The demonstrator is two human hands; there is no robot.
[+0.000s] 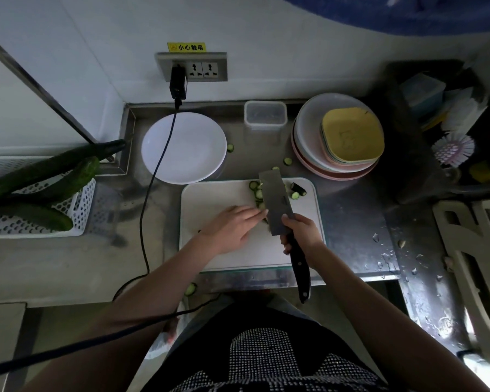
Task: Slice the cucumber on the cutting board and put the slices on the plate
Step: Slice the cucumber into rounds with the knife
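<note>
A white cutting board point(210, 199) lies on the steel counter. Several cucumber slices point(257, 192) lie near its far edge, left of a cleaver point(275, 203), and a short cucumber end piece point(298, 189) lies to the blade's right. My right hand point(303, 232) grips the cleaver's black handle, with the blade flat over the board. My left hand point(232, 227) lies flat on the board, its straight fingers reaching to the blade's left edge by the slices. An empty white plate point(184, 148) sits behind the board to the left.
A black cable point(153, 176) runs from a wall socket across the plate's left side. A white basket point(81, 205) at left holds whole cucumbers point(40, 171). A stack of plates point(337, 137) and a clear container point(265, 114) stand behind. Loose slices point(230, 147) lie on the counter.
</note>
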